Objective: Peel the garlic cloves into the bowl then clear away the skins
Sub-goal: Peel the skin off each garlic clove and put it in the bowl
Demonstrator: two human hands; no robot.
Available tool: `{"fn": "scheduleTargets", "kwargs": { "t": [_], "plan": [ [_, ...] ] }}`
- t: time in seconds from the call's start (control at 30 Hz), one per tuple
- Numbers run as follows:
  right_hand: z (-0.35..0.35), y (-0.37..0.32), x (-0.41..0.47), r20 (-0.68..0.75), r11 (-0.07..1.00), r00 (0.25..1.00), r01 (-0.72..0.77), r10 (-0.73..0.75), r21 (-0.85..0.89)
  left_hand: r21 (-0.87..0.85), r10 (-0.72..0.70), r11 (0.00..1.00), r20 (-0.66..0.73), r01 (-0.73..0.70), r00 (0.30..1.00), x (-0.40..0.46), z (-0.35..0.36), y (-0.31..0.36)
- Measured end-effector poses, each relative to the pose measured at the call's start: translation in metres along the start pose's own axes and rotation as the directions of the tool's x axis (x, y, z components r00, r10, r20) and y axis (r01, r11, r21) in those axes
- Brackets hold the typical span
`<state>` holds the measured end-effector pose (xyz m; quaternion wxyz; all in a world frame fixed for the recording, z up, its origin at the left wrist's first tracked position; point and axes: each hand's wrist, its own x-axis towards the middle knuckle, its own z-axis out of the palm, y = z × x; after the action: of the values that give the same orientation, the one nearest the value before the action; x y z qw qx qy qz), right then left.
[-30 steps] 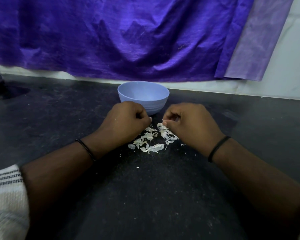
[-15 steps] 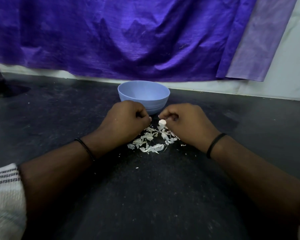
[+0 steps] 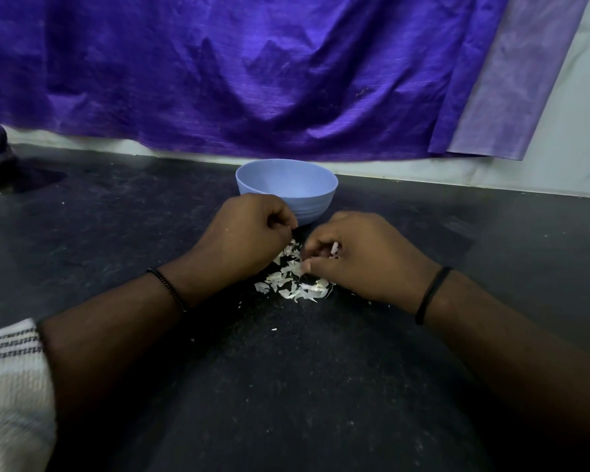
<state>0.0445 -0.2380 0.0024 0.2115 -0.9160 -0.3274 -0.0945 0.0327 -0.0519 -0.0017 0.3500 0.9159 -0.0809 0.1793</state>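
Near: skins [image 3: 295,279] piled on the dark counter [image 3: 286,386], not cleared. Right hand [image 3: 361,257] fingers pinch a pale bit, clove or skin, can't tell. Left hand [image 3: 249,233] clenched, contents hidden. Behind them: blue bowl [image 3: 286,190], inside not visible. Judging peeling ongoing. No readable text.
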Motion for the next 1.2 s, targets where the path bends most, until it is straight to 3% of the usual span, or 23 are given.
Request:
{"fn": "scheduleTargets", "kwargs": {
  "t": [0.13, 0.37, 0.53, 0.7, 0.87, 1.03, 1.2],
  "plan": [
    [0.006, -0.001, 0.001, 0.026, 0.999, 0.999, 0.029, -0.029, -0.014, -0.014, -0.009, 1.000, -0.028, 0.008, 1.000, 0.000, -0.001, -0.001],
    [-0.014, 0.012, 0.002, -0.063, 0.990, 0.989, -0.128, 0.131, 0.052, 0.047, -0.053, 0.997, -0.085, 0.057, 0.995, 0.001, -0.004, -0.001],
    [-0.015, 0.013, 0.000, 0.058, 0.975, 0.974, -0.218, 0.220, -0.045, 0.172, -0.063, 0.981, -0.132, 0.085, 0.989, 0.001, -0.010, -0.001],
    [-0.012, 0.013, 0.002, -0.020, 0.980, 0.982, -0.191, 0.190, -0.047, 0.254, -0.111, 0.958, -0.113, 0.136, 0.987, 0.002, -0.012, 0.001],
    [-0.016, 0.013, 0.002, 0.003, 0.981, 0.981, -0.192, 0.192, -0.009, 0.247, -0.114, 0.960, -0.070, 0.128, 0.991, 0.001, -0.011, 0.001],
    [-0.021, 0.016, 0.002, -0.124, 0.972, 0.964, -0.231, 0.235, 0.042, 0.214, -0.086, 0.972, -0.054, 0.096, 0.995, -0.001, -0.009, 0.002],
    [-0.020, 0.016, 0.001, -0.062, 0.971, 0.970, -0.236, 0.234, -0.027, 0.203, -0.078, 0.975, -0.044, 0.085, 0.996, -0.001, -0.008, 0.001]
  ]
}}
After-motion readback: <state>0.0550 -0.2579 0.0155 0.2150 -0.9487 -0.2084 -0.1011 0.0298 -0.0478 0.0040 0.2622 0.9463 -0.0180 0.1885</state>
